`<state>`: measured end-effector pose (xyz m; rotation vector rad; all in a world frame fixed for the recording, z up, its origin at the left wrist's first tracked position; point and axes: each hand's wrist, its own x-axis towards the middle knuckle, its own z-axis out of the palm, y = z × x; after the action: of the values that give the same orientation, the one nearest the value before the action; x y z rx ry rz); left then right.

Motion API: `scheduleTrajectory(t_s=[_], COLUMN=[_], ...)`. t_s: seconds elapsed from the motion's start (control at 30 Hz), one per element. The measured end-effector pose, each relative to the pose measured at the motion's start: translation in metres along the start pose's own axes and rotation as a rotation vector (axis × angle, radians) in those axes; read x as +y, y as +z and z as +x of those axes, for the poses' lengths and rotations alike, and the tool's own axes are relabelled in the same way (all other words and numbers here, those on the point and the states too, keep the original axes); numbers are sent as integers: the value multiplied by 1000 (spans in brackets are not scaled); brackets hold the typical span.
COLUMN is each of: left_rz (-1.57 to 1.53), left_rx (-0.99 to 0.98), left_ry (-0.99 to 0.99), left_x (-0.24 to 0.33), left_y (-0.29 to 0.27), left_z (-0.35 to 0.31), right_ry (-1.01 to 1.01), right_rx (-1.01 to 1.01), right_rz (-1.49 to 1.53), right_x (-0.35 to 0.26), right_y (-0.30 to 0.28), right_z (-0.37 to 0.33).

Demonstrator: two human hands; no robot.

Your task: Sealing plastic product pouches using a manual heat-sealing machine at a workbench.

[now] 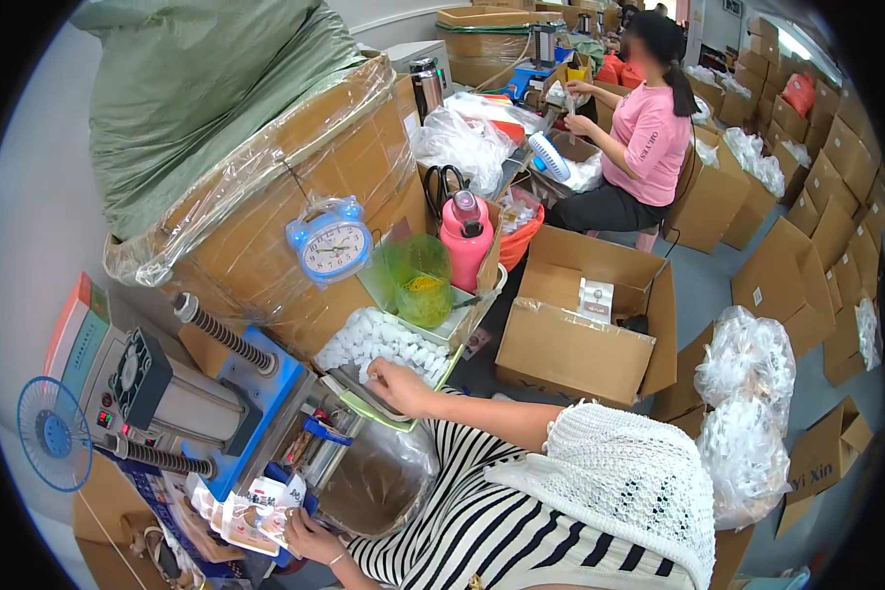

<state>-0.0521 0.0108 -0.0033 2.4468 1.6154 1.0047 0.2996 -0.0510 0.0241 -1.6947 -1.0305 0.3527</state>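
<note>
My left hand (313,541) is closed on the edge of a printed white and pink plastic pouch (256,518) at the lower left, beside the bench press. More pouches overlap behind it. My right hand (401,386) rests at the near edge of a green-rimmed tray (454,360) heaped with small white plastic pieces (388,339). Its fingers are curled together, and whatever they hold is hidden. Between my hands stands the press (251,408), with a blue plate, two spring-wrapped rods and a metal cylinder.
A plastic-lined bin (379,482) sits below the tray. Behind it stand a green translucent cup (418,280), a pink bottle (465,241) and a blue alarm clock (332,241) fixed to a large carton. A small blue fan (54,433) is at left. An open carton (575,339) and a seated co-worker (644,138) are at right.
</note>
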Motion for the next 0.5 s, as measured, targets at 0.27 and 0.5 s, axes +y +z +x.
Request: scheduleTrajectory(t_s=[0.27, 0.5], left_rz=[-596, -801], left_rx=[-150, -317], left_ry=[-349, -515], left_x=[94, 119], left_y=[-51, -12], left_z=[14, -6], right_ry=[49, -220], right_rx=[-117, -568], right_rz=[340, 256], right_x=[-33, -87], right_y=[-5, 23], right_z=[-7, -4])
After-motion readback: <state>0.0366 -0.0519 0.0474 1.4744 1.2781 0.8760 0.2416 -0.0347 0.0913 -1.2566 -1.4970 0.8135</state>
